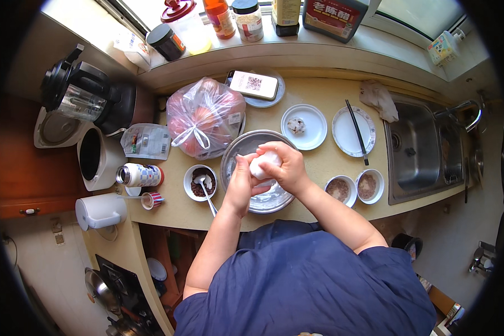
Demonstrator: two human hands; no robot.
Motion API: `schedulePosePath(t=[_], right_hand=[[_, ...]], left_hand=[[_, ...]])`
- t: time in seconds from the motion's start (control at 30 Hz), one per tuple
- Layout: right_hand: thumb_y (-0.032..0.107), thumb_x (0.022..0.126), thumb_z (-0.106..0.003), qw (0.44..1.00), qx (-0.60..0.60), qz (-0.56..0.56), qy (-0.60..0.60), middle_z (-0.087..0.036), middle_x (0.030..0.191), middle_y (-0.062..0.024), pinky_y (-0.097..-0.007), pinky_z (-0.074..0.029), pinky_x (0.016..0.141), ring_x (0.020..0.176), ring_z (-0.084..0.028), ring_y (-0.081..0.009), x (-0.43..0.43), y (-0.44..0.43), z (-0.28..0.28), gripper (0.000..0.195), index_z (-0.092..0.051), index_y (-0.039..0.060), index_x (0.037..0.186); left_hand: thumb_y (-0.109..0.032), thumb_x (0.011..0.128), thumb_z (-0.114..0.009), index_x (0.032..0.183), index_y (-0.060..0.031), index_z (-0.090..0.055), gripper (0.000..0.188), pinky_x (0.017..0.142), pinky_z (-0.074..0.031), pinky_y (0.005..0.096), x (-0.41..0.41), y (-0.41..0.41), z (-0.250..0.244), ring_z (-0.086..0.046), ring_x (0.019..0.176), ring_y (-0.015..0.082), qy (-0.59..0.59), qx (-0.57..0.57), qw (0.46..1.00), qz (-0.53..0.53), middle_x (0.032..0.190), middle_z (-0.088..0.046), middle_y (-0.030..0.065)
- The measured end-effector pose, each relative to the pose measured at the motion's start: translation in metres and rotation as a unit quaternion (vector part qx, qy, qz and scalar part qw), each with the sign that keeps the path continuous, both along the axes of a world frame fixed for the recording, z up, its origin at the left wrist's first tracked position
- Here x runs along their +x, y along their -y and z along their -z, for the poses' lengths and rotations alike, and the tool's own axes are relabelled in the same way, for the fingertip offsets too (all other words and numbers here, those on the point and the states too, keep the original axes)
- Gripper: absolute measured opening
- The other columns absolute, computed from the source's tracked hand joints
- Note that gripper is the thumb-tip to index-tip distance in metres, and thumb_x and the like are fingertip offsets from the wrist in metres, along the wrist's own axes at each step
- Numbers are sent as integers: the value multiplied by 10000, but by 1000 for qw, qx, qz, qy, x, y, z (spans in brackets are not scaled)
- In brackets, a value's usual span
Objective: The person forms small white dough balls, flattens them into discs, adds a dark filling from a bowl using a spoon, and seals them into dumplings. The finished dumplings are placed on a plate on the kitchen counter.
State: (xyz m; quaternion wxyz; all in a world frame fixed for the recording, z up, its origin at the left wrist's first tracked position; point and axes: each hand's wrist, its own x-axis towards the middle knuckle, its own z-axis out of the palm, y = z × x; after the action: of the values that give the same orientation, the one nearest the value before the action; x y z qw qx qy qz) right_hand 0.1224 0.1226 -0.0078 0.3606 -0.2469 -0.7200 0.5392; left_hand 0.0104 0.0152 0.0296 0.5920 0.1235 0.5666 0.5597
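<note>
Both of my hands hold one lump of white dough (263,166) above a metal mixing bowl (229,180). My left hand (241,185) supports it from the left, fingers pointing up. Around its right side curl the fingers and thumb of my right hand (287,166). White residue coats the inside of the bowl. Left of it stands a small white bowl (187,185) of dark crumbly filling (198,191), with a metal spoon (206,191) resting in it. A white plate (315,134) beyond my right hand carries a speckled white ball (296,125).
Black chopsticks (357,132) lie across a patterned plate (340,130). Two cups (350,199) (378,197) with brownish contents stand near the sink (416,138). A tied plastic bag of round fruit (206,113), a phone (254,85), a thermos (140,175) and a blender (82,101) occupy the left and back.
</note>
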Motion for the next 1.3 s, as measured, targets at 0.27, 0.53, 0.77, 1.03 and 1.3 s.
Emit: schedulePosePath(t=[0.27,0.53,0.77,1.03,1.3], right_hand=[[535,963,-512,947,-308,-36,-87,-626,889,-41,-263,-487,706,797,-596,-118,-7,16,29,501,-596,45,1023],[549,973,-456,988,-147,-8,53,-631,916,-49,-252,-460,769,854,-577,-114,-9,17,-10,567,-620,6,993],[226,873,-696,937,-343,61,-35,-644,797,-22,-249,-483,620,729,-583,-63,-17,23,-6,202,-643,33,898],[127,851,-681,923,-361,51,-120,-602,757,-4,-211,-445,497,637,-551,-52,2,15,-18,96,-630,55,891],[647,971,-281,777,-590,-122,-183,-573,1228,-101,-393,-424,1015,1164,-544,-226,24,-20,-17,703,-470,67,1320]], left_hand=[[-501,830,-689,1255,-51,-542,636,763,-519,377,13,-6,13,-611,903,334,-578,210,788,-36,1093,-577,172],[-332,902,-639,973,-17,-575,329,745,-484,382,21,-6,26,-579,821,309,-586,229,764,-140,932,-588,160],[-242,836,-667,944,-36,-582,248,696,-501,376,23,-11,23,-595,788,311,-633,181,737,-154,901,-601,151],[-148,855,-665,923,-44,-564,160,652,-483,277,11,-1,41,-567,726,126,-448,67,864,-217,829,-590,53],[-364,1042,-372,1149,-78,-478,324,523,-459,259,-22,31,58,-568,625,125,17,22,966,-259,997,-616,95]])
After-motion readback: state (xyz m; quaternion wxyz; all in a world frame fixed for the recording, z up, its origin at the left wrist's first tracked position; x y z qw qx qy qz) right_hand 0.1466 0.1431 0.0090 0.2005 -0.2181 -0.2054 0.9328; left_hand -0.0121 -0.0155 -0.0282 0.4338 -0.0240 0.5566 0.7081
